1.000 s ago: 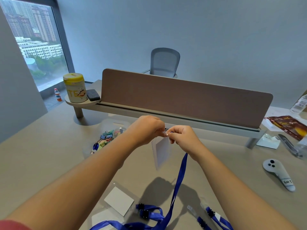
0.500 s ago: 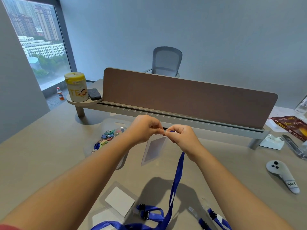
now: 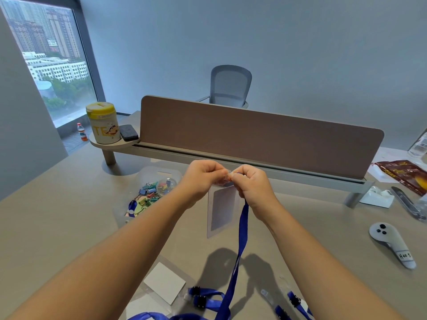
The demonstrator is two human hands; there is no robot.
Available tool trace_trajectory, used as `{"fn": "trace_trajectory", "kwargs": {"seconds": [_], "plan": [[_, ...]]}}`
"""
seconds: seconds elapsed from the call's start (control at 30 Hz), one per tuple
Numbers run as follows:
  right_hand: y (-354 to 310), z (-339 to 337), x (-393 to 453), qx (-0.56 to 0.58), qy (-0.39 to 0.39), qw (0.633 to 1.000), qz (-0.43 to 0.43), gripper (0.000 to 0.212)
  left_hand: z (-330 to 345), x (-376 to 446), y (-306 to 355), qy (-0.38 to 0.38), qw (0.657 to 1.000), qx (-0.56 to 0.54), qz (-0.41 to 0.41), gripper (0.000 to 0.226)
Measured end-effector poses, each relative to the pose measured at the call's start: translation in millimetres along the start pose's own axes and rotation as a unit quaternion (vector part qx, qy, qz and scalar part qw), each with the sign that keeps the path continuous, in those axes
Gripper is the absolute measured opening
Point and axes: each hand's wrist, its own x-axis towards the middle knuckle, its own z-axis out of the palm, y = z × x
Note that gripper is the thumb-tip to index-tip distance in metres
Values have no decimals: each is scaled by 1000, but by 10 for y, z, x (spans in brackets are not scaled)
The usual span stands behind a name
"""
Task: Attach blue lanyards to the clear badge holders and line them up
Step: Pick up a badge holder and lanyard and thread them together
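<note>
left hand (image 3: 203, 179) fingers pinch badge holder (image 3: 222, 211) top; right hand (image 3: 251, 183) fingers pinch blue lanyard (image 3: 240, 239) end, above table (image 3: 57, 222).

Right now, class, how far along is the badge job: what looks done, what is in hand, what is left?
Done: nothing plainly lined up. In hand: the left hand pinches the top of a clear badge holder while the right hand pinches the blue lanyard end against it. Left: the loose holders near the table edge and another lanyard beside them await pairing, then lining up.
</note>
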Motion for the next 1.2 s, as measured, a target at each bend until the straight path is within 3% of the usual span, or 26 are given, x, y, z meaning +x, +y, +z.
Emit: {"fn": "trace_trajectory", "kwargs": {"seconds": [0.2, 0.47, 0.53, 0.67, 0.8, 0.9, 0.97, 1.07, 1.2], "plan": [[3, -29, -13, 1, -2, 1000, -19, 28, -24, 7, -1, -38, 993, -109, -27, 27], [-31, -51, 6, -10, -11, 999, -29, 27, -22, 13, -15, -53, 979, -174, -94, 25], [-28, -64, 14, 27, -6, 1000, 11, 27, -1, -7, 0, -47, 976, -180, -113, 30], [-47, -122, 112, 206, -33, 974, 88, 24, 9, -32, -35, -66, 965, -222, -127, 34], [-200, -238, 161, 267, -54, 958, 86, 26, 69, -93, -25, -61, 996, -57, -42, 33], [-305, -270, 199, 249, -40, 964, 86, 28, 71, -47, -20, 14, 1000, -4, 1, 23], [-372, -319, 205, 179, -27, 980, 76, 25, 57, -3, 15, 85, 994, 51, 40, 18], [-438, -423, 211, 54, -5, 997, 50, 23, 29, 42, 78, 179, 954, 215, 112, 21], [-412, -510, 226, -67, 18, 998, 4, 23, -2, 7, 185, 217, 841, 422, 259, 17]]}}
